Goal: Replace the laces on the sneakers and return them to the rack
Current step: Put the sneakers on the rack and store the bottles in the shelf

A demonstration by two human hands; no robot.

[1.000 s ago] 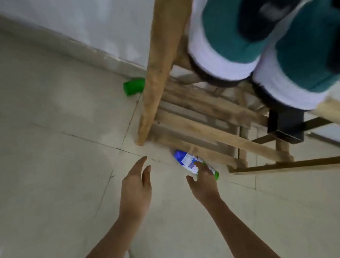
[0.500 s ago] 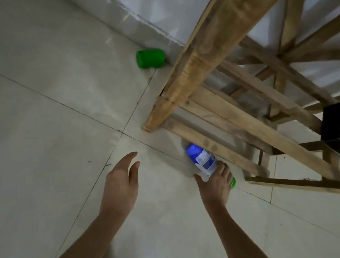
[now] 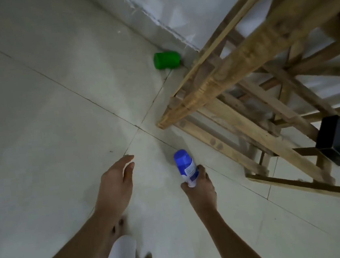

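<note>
View has dropped to the rack (image 3: 242, 61) base; the sneakers, on its top a second ago, are out of frame. The right hand (image 3: 200, 191) now grips the bottle (image 3: 185, 166) and lifts it off the floor (a detour from lacing, I'd guess); the left hand (image 3: 116, 183) hovers loose, empty.

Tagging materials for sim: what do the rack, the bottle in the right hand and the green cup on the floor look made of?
The rack: bare pale wood, matte; grain and knots show. The bottle: probably plastic, smooth, slightly glossy, blue with a printed white label. The green cup: likely moulded plastic, uniform bright colour, soft sheen; coated metal not excluded.
</note>
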